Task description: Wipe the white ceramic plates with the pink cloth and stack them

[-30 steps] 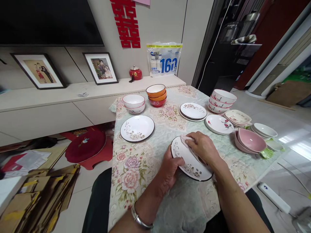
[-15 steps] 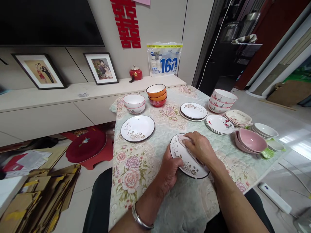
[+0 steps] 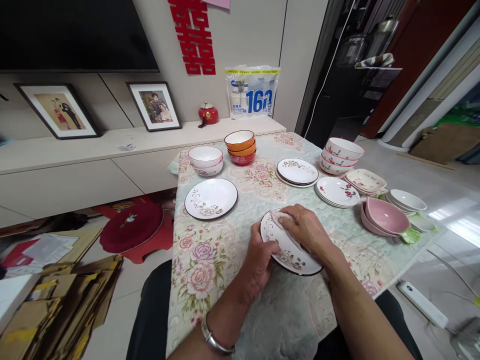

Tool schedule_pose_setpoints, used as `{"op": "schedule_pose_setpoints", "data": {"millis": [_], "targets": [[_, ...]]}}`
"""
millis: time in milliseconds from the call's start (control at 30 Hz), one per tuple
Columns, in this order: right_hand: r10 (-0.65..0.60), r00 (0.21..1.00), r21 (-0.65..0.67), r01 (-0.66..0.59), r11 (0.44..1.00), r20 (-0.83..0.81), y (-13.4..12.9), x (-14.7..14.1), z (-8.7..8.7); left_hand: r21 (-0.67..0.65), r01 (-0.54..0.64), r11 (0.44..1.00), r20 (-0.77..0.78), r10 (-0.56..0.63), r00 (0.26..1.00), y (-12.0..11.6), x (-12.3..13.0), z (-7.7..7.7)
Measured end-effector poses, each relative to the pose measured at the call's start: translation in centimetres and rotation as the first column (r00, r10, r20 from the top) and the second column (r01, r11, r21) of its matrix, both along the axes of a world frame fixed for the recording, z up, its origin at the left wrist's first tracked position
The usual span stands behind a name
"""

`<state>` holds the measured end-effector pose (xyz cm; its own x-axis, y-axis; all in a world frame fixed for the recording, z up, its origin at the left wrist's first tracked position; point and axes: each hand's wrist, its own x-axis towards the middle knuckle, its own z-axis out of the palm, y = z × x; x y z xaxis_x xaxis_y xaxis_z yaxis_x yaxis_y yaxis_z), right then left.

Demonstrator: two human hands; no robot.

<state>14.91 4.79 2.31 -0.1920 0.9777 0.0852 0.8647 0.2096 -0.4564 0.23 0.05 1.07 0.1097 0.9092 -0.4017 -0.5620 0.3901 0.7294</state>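
Floral tablecloth (image 3: 202,275) underlies the arrangement. Left hand (image 3: 258,262) grips the near-left rim of a patterned plate (image 3: 283,242), thumb on its face; right hand (image 3: 305,227) presses a pale cloth (image 3: 278,216) against its upper face. Relative to the earlier frames, the cloth lies slightly farther left, consistent with a wiping stroke. Outward, a matching plate (image 3: 212,198), stacked plates (image 3: 298,171) and orange bowls (image 3: 240,142) remain in place.
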Motion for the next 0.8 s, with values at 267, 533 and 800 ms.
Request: {"op": "schedule_pose_setpoints", "data": {"millis": [267,533,800], "targets": [[-0.257,0.943,0.099,0.240,0.966,0.214,-0.1,-0.4,-0.2,0.101,0.038,0.994,-0.015,-0.037,0.999,-0.3,0.1,-0.7],[0.203,0.978,0.100,-0.197,0.975,-0.055,-0.7,-1.9,0.4,0.165,0.096,0.982,0.008,-0.099,0.995,-0.4,0.1,-0.5],[-0.112,0.978,0.036,0.108,0.994,0.177,-0.1,0.1,0.5,0.115,0.101,0.988,0.025,-0.104,0.994,-0.1,-0.1,-1.0]]}}
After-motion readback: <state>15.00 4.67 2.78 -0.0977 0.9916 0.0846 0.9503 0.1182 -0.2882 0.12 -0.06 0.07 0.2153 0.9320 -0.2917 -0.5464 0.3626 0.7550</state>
